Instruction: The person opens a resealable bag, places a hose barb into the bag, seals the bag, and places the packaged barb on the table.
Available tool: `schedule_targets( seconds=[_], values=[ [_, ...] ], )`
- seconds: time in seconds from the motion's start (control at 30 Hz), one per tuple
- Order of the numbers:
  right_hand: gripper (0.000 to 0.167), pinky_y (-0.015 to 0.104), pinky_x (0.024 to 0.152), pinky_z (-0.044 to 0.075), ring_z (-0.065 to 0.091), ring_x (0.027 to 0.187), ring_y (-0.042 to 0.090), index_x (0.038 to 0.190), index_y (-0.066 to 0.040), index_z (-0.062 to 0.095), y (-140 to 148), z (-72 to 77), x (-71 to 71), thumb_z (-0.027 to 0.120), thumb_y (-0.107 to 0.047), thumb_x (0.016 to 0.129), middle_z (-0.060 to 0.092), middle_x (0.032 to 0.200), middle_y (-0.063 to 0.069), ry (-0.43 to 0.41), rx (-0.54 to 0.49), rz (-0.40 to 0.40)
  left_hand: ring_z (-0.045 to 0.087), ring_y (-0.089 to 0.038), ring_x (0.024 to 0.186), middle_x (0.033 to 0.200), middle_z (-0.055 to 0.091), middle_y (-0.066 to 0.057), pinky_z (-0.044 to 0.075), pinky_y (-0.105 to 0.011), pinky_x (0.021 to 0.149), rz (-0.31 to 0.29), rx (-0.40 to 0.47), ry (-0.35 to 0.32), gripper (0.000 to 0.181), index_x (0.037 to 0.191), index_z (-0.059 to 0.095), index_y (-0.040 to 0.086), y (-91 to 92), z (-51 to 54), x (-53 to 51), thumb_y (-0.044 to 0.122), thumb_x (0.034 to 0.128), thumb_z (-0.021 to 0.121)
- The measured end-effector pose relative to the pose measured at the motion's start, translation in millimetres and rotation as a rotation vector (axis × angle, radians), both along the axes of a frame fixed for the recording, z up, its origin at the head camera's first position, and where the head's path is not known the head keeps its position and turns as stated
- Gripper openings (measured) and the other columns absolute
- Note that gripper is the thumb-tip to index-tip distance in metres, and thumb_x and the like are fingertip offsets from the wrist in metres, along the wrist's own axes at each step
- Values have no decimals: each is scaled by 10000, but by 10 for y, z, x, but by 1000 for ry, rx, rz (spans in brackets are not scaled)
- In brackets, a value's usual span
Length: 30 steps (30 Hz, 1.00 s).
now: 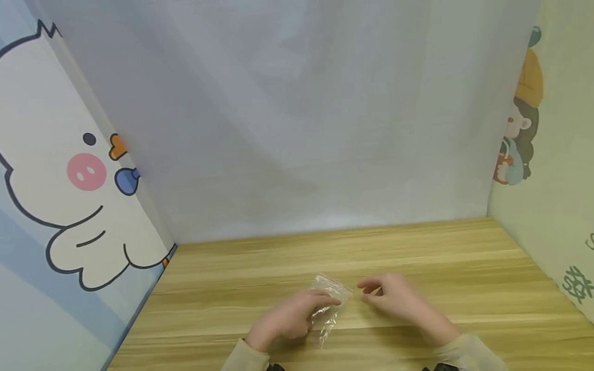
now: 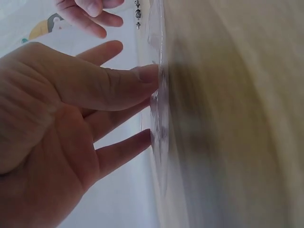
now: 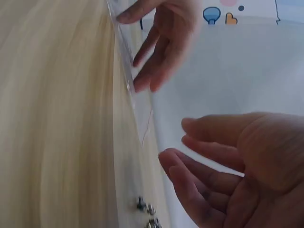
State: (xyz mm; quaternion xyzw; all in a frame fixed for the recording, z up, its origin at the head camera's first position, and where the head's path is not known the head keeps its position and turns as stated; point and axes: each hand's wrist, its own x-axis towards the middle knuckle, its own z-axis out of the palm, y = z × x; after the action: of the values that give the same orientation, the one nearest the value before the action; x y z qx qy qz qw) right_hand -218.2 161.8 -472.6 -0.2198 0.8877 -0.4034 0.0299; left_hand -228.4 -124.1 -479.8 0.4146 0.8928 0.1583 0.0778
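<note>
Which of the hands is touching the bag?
The left hand: it presses on the bag, while the right hand is apart from it.

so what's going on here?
A person is handling a clear plastic bag at a wooden table. The left hand has its fingertips on the bag. The right hand is close to the bag's far end, thumb and fingers apart, with nothing visible between them. The right wrist view also shows a few small metal pieces near that hand; they're too small to identify.
</note>
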Motion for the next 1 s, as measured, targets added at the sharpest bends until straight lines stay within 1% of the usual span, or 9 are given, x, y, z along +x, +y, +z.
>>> schedule_targets(
  seconds=[0.07,0.13,0.23,0.33,0.43,0.57,0.7,0.87,1.0],
  values=[
    [294,311,715,576,696,808,140,1175,17,771,-73,-2,12,804,-135,925,767,959,20,-28,-27,-8,600,-115,1290,1424,648,56,481,-323,1099,-29,10,-1,784,1485,635,199,-4,-2,-3,-176,805,750],
    [304,307,700,571,684,797,139,1157,33,766,-138,-13,21,820,-119,900,755,925,12,-51,-34,-24,617,-90,1242,1364,681,47,486,-298,1081,-48,37,-18,708,1473,638,159,-9,-4,-13,-126,840,777],
    [307,328,704,568,669,786,134,1133,27,768,-221,-39,30,841,-120,874,743,885,-5,-61,-6,-57,635,-67,1173,1261,720,28,494,-267,1050,-69,94,-58,631,1452,640,108,-19,1,-27,-40,868,828],
    [303,356,727,571,655,783,130,1098,2,774,-287,-70,43,869,-125,841,730,861,-13,-59,45,-89,635,-43,1124,1188,727,39,493,-238,1023,-91,134,-90,651,1448,642,110,-24,6,-40,36,851,889],
    [295,365,720,577,644,769,134,1051,-14,777,-330,-91,70,895,-105,797,714,842,-11,-71,69,-113,621,-34,1147,1271,705,54,489,-232,1020,-105,129,-84,701,1469,635,154,-28,14,-38,141,835,933],
    [273,351,701,565,623,750,130,992,-30,772,-355,-113,102,898,-64,752,682,812,-23,-77,85,-142,584,-69,1228,1423,626,32,483,-272,1050,-68,89,-70,761,1509,609,197,-27,28,-14,212,826,945],
    [267,357,695,561,617,741,131,968,-40,761,-360,-127,119,889,-47,734,670,800,-28,-81,97,-158,562,-128,1296,1472,592,-9,466,-327,1101,-24,36,-58,824,1531,591,189,-31,37,17,193,792,956],
    [267,370,708,555,608,746,136,950,-58,753,-360,-129,127,910,-74,735,661,804,-27,-86,100,-158,538,-162,1371,1509,582,-11,429,-356,1155,-28,-18,-47,833,1529,595,176,-33,50,44,71,777,936],
    [246,363,691,544,597,737,140,919,-78,746,-367,-135,132,915,-110,743,652,800,-23,-85,98,-154,522,-165,1408,1532,577,2,408,-362,1177,-26,-28,-70,835,1517,610,182,-40,61,52,-61,765,880]
  ],
)
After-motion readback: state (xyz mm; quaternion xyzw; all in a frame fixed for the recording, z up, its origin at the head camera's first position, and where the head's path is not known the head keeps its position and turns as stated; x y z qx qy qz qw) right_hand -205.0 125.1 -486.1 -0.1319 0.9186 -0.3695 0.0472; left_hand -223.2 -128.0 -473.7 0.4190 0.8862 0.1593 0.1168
